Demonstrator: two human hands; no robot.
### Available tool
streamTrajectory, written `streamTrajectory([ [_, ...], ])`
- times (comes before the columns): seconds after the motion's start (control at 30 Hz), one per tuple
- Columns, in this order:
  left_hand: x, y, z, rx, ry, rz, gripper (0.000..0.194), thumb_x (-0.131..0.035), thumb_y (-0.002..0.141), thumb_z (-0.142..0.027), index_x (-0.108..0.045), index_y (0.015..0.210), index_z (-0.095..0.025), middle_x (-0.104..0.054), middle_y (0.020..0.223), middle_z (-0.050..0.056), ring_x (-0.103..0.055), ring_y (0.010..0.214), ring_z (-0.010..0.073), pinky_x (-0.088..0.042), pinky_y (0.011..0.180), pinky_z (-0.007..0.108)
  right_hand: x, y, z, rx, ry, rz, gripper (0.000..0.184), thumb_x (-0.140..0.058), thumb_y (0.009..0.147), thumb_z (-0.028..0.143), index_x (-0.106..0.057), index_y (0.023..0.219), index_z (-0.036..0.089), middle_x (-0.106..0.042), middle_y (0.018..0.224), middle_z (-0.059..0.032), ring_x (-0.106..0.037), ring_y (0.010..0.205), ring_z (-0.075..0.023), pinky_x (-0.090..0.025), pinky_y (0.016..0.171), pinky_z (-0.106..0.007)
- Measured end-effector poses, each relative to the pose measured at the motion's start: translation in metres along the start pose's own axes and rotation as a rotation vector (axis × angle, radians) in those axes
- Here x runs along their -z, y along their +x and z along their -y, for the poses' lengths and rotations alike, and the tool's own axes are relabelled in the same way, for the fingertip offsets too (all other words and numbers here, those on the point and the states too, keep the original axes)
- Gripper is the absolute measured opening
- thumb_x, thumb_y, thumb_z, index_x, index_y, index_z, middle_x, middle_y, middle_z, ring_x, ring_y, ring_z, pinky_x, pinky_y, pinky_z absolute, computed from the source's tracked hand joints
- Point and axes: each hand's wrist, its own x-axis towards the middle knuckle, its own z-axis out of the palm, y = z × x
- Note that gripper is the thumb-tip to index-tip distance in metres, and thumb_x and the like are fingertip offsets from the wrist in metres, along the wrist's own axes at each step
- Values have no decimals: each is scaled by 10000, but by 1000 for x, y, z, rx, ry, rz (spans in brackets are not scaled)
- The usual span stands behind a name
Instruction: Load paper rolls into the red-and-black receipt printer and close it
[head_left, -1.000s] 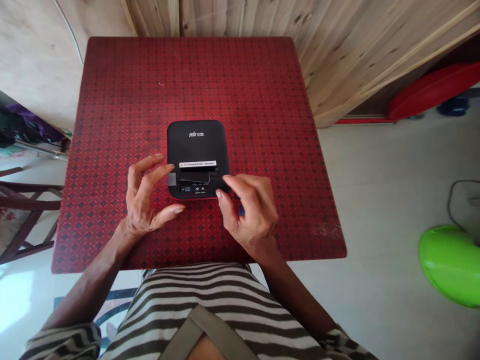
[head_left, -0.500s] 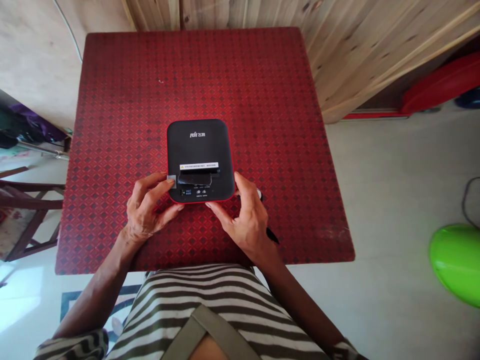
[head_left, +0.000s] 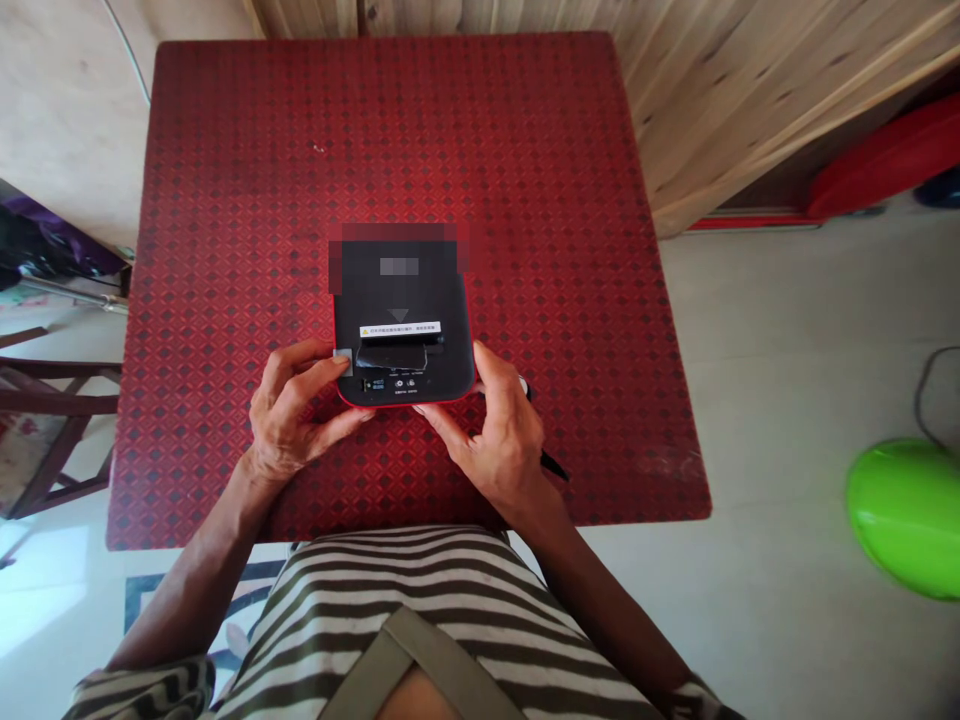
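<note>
A flat black device (head_left: 401, 300) with rounded corners and a red rim is held between my two hands above the table. Its upper face carries a white warning sticker (head_left: 401, 330), a dark tape-like strip (head_left: 391, 357) and small printed marks. My left hand (head_left: 296, 410) grips its lower left corner, one fingertip on a small grey square (head_left: 342, 362) at the edge, thumb along the near side. At the lower right corner, my right hand (head_left: 499, 430) is closed on the device. A pixelated patch covers the device's far end, and its underside is hidden.
The table (head_left: 247, 200) has a red patterned cover. Partly hidden behind my right hand lies a dark thing (head_left: 553, 465) with a pale round part. A wooden chair (head_left: 60, 400) stands left, wood panelling runs along the back, and a green rounded object (head_left: 907, 520) is on the floor right.
The device's right side and my right hand have shifted slightly right. My left hand keeps its hold. The view of the table has moved a little.
</note>
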Motion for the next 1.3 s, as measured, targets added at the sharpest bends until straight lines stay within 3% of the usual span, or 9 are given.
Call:
streamTrajectory([
  [0.4, -2, 1, 3, 80, -108, 6, 536, -869, 910, -521, -671, 1333, -258, -761, 1168, 54, -761, 1022, 199, -639, 874, 346, -1, 1, 0, 7, -38, 13, 822, -767, 1019, 444, -358, 1691, 206, -757, 1327, -192, -796, 1183, -317, -720, 996, -469],
  [0.53, -5, -1, 4, 57, -81, -17, 540, -840, 933, -524, -651, 1371, -271, -761, 1154, 52, -757, 1015, 204, -645, 877, 356, 10, 2, -1, -7, 17, 78, 802, -753, 1026, 475, -370, 1687, 228, -752, 1346, -176, -792, 1182, -319, -723, 971, -473],
  [0.67, -8, -4, 3, 13, -26, -50, 547, -784, 981, -510, -615, 1441, -268, -753, 1167, 65, -753, 1025, 206, -650, 882, 351, 39, 24, 4, -35, 40, 91, 580, -710, 1057, 448, -524, 1575, 262, -760, 1333, -138, -795, 1100, -284, -726, 873, -436],
  [0.77, -8, -7, 3, -1, -2, -53, 563, -772, 987, -511, -603, 1468, -272, -752, 1190, 72, -755, 1043, 215, -657, 899, 358, 50, 62, 10, 46, -28, 138, 262, -604, 1117, 314, -686, 1364, 284, -803, 1223, -75, -781, 1068, -247, -688, 958, -438],
  [0.9, -5, -10, 4, -3, 27, -20, 617, -800, 961, -516, -589, 1491, -279, -753, 1223, 73, -762, 1074, 222, -668, 939, 372, 25, 120, 13, 267, -103, 490, 192, -584, 1102, 176, -772, 1109, 216, -810, 1100, -63, -752, 1106, -254, -633, 1042, -444],
  [1.0, -5, -12, 4, -3, 44, -6, 658, -807, 960, -511, -560, 1523, -277, -742, 1241, 74, -765, 1086, 214, -676, 941, 360, -8, 146, 16, 281, -172, 660, 241, -581, 1052, 48, -794, 1080, 158, -815, 1081, -103, -774, 1082, -277, -613, 1047, -459],
  [1.13, -5, -11, 3, -29, 21, -7, 665, -801, 973, -493, -557, 1532, -227, -731, 1235, 94, -759, 1089, 204, -674, 933, 327, -39, 152, 16, 219, -247, 760, 284, -561, 1012, 0, -813, 1042, 127, -818, 1026, -143, -795, 990, -297, -631, 932, -450],
  [1.3, -4, -10, 2, -17, 24, 17, 676, -781, 985, -520, -531, 1551, -250, -721, 1239, 82, -756, 1092, 197, -680, 933, 334, -47, 153, 3, 210, -167, 758, 253, -606, 974, -11, -806, 957, 145, -798, 958, -114, -791, 988, -285, -623, 990, -464],
])
